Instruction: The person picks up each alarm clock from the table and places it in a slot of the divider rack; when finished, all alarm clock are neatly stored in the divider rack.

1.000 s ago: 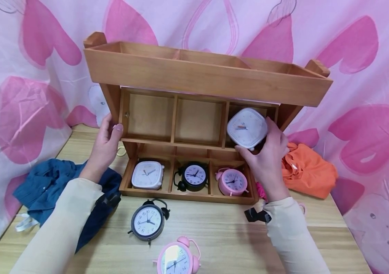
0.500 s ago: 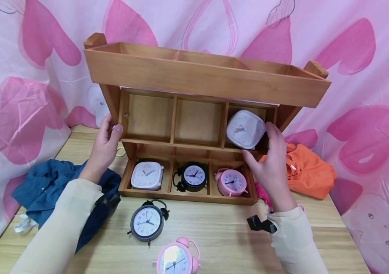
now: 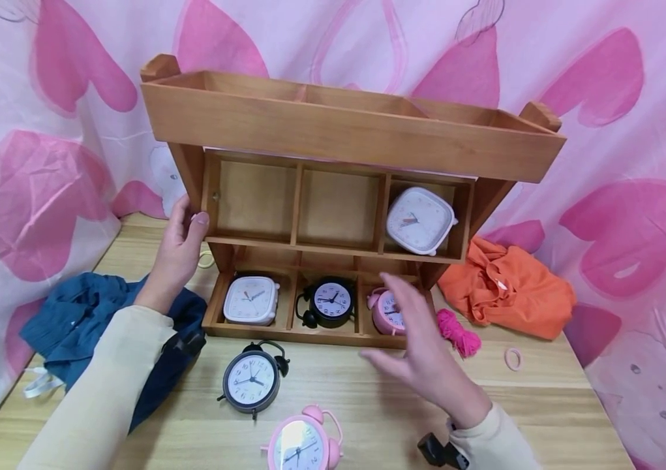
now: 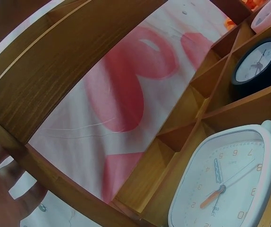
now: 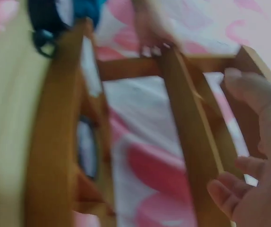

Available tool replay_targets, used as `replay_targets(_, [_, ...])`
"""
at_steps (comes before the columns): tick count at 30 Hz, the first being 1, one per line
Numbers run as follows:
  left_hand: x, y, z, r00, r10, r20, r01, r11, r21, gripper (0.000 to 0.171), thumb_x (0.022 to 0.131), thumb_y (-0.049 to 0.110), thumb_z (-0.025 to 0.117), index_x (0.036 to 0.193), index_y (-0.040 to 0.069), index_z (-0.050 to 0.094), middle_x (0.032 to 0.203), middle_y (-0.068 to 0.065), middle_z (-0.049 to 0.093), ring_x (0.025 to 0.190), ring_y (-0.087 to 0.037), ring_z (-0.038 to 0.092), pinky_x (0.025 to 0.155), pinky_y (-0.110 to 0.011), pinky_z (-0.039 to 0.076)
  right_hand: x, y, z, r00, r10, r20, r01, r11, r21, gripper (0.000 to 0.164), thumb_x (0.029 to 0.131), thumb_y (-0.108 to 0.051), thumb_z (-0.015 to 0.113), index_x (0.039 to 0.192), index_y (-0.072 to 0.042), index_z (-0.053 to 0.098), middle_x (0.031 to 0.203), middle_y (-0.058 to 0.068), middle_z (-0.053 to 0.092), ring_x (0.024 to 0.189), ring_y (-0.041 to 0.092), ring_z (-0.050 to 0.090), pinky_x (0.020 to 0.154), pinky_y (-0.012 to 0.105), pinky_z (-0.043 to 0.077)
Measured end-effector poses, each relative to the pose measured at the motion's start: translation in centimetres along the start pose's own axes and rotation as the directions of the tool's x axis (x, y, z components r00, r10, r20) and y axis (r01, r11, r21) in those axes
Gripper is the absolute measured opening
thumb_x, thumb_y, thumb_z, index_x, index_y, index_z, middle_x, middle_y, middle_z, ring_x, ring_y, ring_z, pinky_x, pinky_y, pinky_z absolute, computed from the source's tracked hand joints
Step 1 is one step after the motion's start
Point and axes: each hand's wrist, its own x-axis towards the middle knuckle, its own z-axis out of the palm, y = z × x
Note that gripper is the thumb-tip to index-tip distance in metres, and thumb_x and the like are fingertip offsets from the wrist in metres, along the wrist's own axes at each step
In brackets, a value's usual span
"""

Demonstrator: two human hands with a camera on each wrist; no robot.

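Observation:
A three-tier wooden shelf (image 3: 344, 127) stands on the table, each tier divided into compartments. My left hand (image 3: 177, 251) grips its left side post, thumb at the front. In the middle tier's right compartment, a white square alarm clock (image 3: 421, 220) leans slightly tilted. The bottom tier holds another white square alarm clock (image 3: 250, 300), a black twin-bell alarm clock (image 3: 331, 302) and a pink alarm clock (image 3: 388, 310). My right hand (image 3: 429, 369) hovers with fingers spread before the shelf's lower right, holding nothing and partly covering that pink clock. The right wrist view is blurred.
On the table before the shelf lie a black twin-bell clock (image 3: 252, 380) and a pink one (image 3: 300, 447), cut by the frame. Blue cloth (image 3: 86, 310) lies left. Orange cloth (image 3: 511, 290), pink yarn (image 3: 458, 333) and a pink ring (image 3: 513, 358) lie right. A patterned curtain (image 3: 620, 150) hangs behind.
My right hand has let go of the white square clock in the middle tier's right compartment and moved down toward me. My left hand has stayed on the shelf's side.

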Motion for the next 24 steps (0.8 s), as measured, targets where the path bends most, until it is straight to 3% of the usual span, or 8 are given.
replay_targets(3, [0.0,0.0,-0.1,1.000,0.006,-0.006,-0.007,1.000,-0.005,0.057,0.107,0.037,0.037,0.158,0.026,0.015,0.159,-0.010,0.025,0.145,-0.035,0.027,0.114,-0.061,0.029,-1.1,-0.1,1.5,0.988,-0.017,0.155,0.015,1.000,0.010,0.115,0.071,-0.037,0.087,0.158,-0.013,0.017,0.160,0.011,0.028,0.144,0.031,0.032,0.115,0.052,0.034])
replay_targets(8, [-0.1,0.2,0.0,1.000,0.006,-0.006,-0.006,1.000,-0.007,0.057,0.106,0.038,0.038,0.157,0.028,0.015,0.159,-0.010,0.026,0.145,-0.035,0.028,0.114,-0.061,0.030,-2.8,-0.4,3.9,0.931,-0.061,0.359,0.044,0.998,0.053,0.121,0.068,-0.050,0.084,0.159,-0.015,0.012,0.163,0.006,0.021,0.148,0.028,0.025,0.116,0.054,0.031])
replay_targets(11, [-0.1,0.2,-0.1,1.000,0.002,-0.005,-0.002,1.000,-0.006,0.057,0.106,0.038,0.038,0.158,0.027,0.015,0.159,-0.010,0.026,0.145,-0.035,0.027,0.115,-0.061,0.029,-3.8,-0.7,5.5,0.870,-0.107,0.481,0.083,0.994,0.069,0.125,0.066,-0.058,0.083,0.159,-0.018,0.010,0.164,0.003,0.019,0.150,0.026,0.023,0.118,0.052,0.028])
replay_targets(15, [0.0,0.1,0.0,1.000,0.003,-0.004,-0.003,1.000,-0.003,0.057,0.107,0.037,0.037,0.158,0.026,0.014,0.159,-0.010,0.025,0.146,-0.035,0.027,0.115,-0.061,0.029,-4.9,-1.0,7.3,0.765,-0.166,0.622,0.133,0.986,0.099,0.120,0.071,-0.069,0.074,0.159,-0.020,0.009,0.164,0.004,0.020,0.150,0.029,0.021,0.118,0.054,0.028])
replay_targets(19, [0.0,0.0,0.0,1.000,0.006,-0.005,-0.006,1.000,-0.003,0.057,0.107,0.037,0.037,0.158,0.026,0.015,0.160,-0.010,0.025,0.146,-0.036,0.027,0.114,-0.061,0.029,-5.8,-1.0,8.7,0.677,-0.210,0.705,0.156,0.978,0.140,0.103,0.081,-0.071,0.062,0.159,-0.023,0.013,0.162,0.000,0.022,0.150,0.024,0.020,0.118,0.049,0.031])
replay_targets(21, [-0.1,0.1,0.0,1.000,0.007,-0.005,-0.007,1.000,-0.001,0.057,0.107,0.037,0.038,0.158,0.026,0.015,0.160,-0.010,0.025,0.146,-0.035,0.027,0.114,-0.061,0.029,-6.2,-0.9,9.3,0.659,-0.243,0.712,0.191,0.969,0.154,0.095,0.085,-0.068,0.058,0.157,-0.021,0.019,0.160,-0.001,0.026,0.148,0.020,0.022,0.118,0.045,0.032])
replay_targets(24, [-0.2,0.2,0.0,1.000,0.005,-0.004,-0.005,1.000,0.000,0.057,0.106,0.038,0.038,0.158,0.027,0.015,0.160,-0.009,0.025,0.146,-0.034,0.027,0.114,-0.061,0.029,-6.5,-0.8,10.1,0.654,-0.277,0.704,0.221,0.960,0.173,0.086,0.088,-0.066,0.056,0.154,-0.020,0.025,0.156,-0.004,0.032,0.146,0.015,0.025,0.118,0.041,0.032])
